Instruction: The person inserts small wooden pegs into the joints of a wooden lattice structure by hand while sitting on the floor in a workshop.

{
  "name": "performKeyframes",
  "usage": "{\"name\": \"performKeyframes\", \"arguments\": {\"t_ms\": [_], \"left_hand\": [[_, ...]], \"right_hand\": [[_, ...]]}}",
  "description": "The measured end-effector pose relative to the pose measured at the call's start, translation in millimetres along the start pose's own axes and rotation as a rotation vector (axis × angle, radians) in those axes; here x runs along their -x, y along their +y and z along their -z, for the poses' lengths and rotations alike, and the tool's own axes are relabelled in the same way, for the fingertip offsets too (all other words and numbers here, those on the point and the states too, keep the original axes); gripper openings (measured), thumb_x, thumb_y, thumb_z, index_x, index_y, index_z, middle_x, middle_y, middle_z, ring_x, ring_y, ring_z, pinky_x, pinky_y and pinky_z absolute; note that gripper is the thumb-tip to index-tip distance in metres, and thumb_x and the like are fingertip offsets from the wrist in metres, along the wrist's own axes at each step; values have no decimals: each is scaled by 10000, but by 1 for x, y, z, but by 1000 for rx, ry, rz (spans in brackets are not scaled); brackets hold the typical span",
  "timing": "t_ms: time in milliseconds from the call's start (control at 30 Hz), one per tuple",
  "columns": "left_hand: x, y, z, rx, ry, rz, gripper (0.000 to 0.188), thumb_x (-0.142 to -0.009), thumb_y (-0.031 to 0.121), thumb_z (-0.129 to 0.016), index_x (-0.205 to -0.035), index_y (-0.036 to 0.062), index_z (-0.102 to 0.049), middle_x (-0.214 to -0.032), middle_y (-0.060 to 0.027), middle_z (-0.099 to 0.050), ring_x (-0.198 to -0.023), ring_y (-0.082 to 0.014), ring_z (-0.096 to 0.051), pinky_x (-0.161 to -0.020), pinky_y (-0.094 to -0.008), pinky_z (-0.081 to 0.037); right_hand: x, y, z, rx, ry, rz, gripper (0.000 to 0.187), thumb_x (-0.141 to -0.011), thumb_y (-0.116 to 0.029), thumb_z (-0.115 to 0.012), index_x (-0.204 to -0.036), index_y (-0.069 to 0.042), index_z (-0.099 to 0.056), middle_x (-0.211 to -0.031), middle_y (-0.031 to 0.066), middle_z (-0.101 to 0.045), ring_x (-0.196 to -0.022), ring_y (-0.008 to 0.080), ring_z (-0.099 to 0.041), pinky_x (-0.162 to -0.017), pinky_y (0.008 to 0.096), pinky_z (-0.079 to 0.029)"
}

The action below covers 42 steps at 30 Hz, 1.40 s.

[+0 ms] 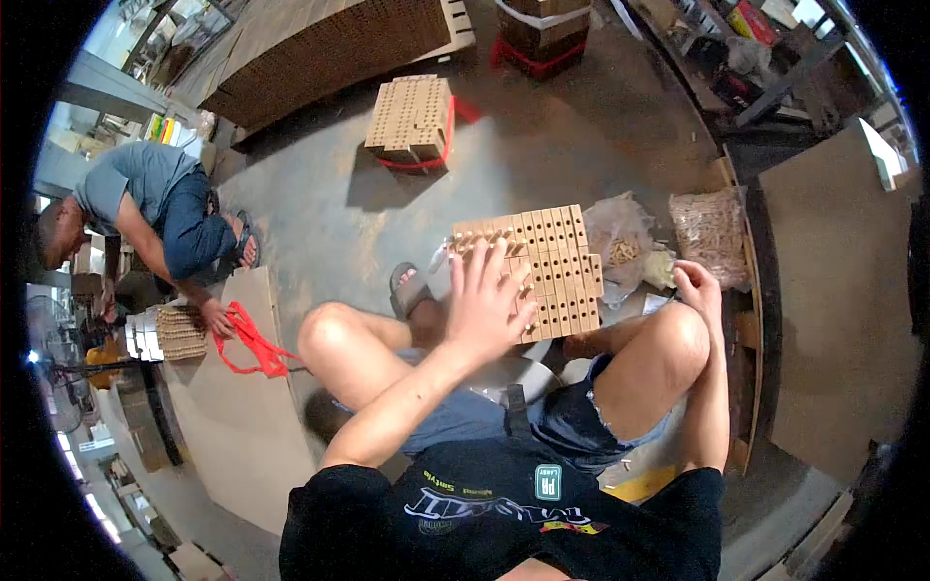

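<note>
Through the head camera I have the drilled wooden block (pixel 560 271) in front of the person, between the knees, its upper face ruled with rows of dark holes. Short pegs (pixel 473 235) stand in holes along the block's left part. I see the left hand (pixel 487 302) over that same part, palm down with fingers spread wide; I make out nothing gripped in it, though its underside is hidden from me. To the right of the block, just beside the right knee (pixel 675 341), the right hand (pixel 699 289) is half curled, and I cannot tell whether it pinches anything small. Immediately right of the block I find an open plastic bag (pixel 623 250) of dowels, and farther right a fuller bag (pixel 709 232). Beyond the block, a bundle (pixel 411 114) with a red strap rests on the floor (pixel 513 131). Well to the block's left, a co-worker (pixel 150 198) bends low, one hand at a red band (pixel 252 347).
</note>
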<state>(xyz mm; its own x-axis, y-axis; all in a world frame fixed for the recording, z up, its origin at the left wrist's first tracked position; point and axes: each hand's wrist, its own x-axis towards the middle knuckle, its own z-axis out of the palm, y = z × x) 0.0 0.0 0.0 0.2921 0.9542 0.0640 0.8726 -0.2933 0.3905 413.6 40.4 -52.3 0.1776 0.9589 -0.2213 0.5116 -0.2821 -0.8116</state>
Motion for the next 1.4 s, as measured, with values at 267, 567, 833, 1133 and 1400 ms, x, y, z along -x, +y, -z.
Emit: {"name": "performKeyframes", "arguments": {"t_ms": [267, 567, 833, 1133, 1400], "left_hand": [[-10, 1, -1, -27, 45, -1, 643, -830, 350, -720, -1403, 110, -555, -1540, -110, -482, -1502, -413, -291, -1215, -622, -153], [-10, 1, -8, -131, -94, 28, 642, -799, 421, -727, -1330, 85, -593, -1439, -148, -568, -1431, -504, -365, -1167, -651, -232], [-2, -5, -1, -175, -219, 29, 645, -839, 495, -682, -1333, 102, -550, -1466, -150, -515, -1437, -492, -320, -1136, -712, -218], [-2, -6, -4, -136, -34, 37, 573, -820, 457, -719, -1294, 146, -632, -1378, -90, -616, -1358, -435, -455, -1146, -623, -291], [5, -2, -3, -56, 71, 114, 558, -940, 477, -580, -1419, 189, -576, -1556, -42, -468, -1532, -306, -272, -1252, -558, -163]], "right_hand": [[-64, 67, -92, 71, -122, -54, 353, -942, -228, -650, -1203, 7, -690, -1088, 200, -745, -1037, 306, -714, -923, 380, -541], [-142, 158, -162, 399, -97, -49, 295, -944, -238, -585, -1133, -49, -710, -1007, 191, -707, -995, 317, -684, -911, 431, -517], [-155, 220, -256, 752, -125, 179, 469, -988, -379, -552, -1387, -133, -564, -1412, 187, -548, -1296, 402, -509, -1118, 503, -384], [-173, 188, -244, 821, -164, -128, 503, -1007, -362, -524, -1459, -142, -508, -1525, 160, -471, -1345, 385, -494, -1116, 518, -406], [-198, 176, -223, -733, 36, -770, 177, -989, -280, -589, -1062, -121, -613, -683, 40, -549, -454, 158, -444, -461, 331, -412]]}}
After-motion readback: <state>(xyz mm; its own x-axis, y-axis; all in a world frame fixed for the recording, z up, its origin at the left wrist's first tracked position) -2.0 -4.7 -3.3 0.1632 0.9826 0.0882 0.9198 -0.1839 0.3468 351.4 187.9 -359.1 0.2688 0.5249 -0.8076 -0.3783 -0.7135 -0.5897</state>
